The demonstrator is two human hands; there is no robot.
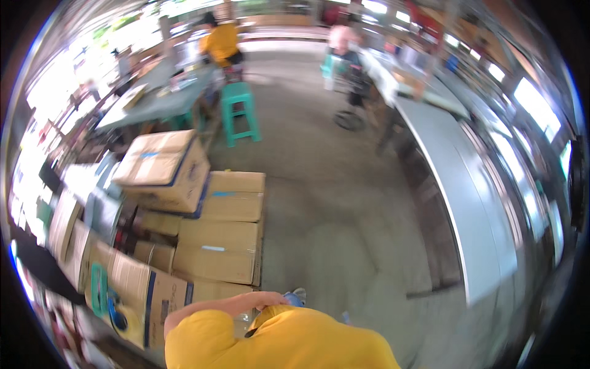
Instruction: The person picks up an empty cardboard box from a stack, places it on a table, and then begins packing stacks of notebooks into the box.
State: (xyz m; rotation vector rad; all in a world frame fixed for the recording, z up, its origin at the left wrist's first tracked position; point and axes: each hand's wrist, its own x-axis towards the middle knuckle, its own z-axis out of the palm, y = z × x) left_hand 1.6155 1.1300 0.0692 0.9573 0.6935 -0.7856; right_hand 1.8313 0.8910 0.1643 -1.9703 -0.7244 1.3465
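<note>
My left hand (270, 299) is bent in front of my yellow shirt (307, 335), low in the picture. Its fingers are blurred and partly hidden, so I cannot make out whether they hold anything. A small blue patch (294, 299) shows right beside the fingertips, and the tip of a shoe (300, 293) is just beyond it. My right hand is out of sight. Nearest to my left arm are cardboard boxes (218, 249), taped shut and lying side by side, with a larger carton (161, 163) on top at their far end.
A green tape dispenser (98, 289) rests on a carton at the left. Farther off stand a green stool (239, 111) and a worktable (163, 98) near a person in yellow (220, 44). Another person (342, 40) sits beside a wheeled chair (349, 120). A long grey table (458, 178) runs along the right.
</note>
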